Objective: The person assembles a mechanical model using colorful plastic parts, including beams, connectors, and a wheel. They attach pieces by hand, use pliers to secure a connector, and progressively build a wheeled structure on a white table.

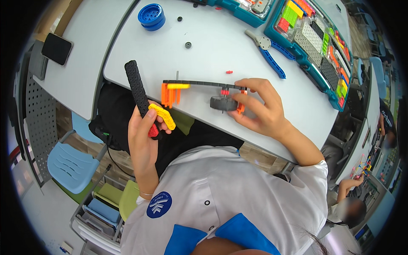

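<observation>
Left hand (143, 135) closed around a black perforated beam (136, 86), a yellow angled piece (163, 115) and a small red piece (153, 131), held off the near table edge. Right hand (260, 107) pinches the grey wheel (223, 103) end of the black beam assembly (204, 84) with orange pieces (168, 95), lying on the grey table (212, 46). Blue pliers (267, 53) and parts tray (314, 42) beyond; blue round part (151, 16) far left.

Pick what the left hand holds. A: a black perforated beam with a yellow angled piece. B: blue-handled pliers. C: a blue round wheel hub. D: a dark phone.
A: the left hand grips a black perforated beam with a yellow angled piece on it, while the hub, pliers and phone lie untouched on the tables.
</observation>
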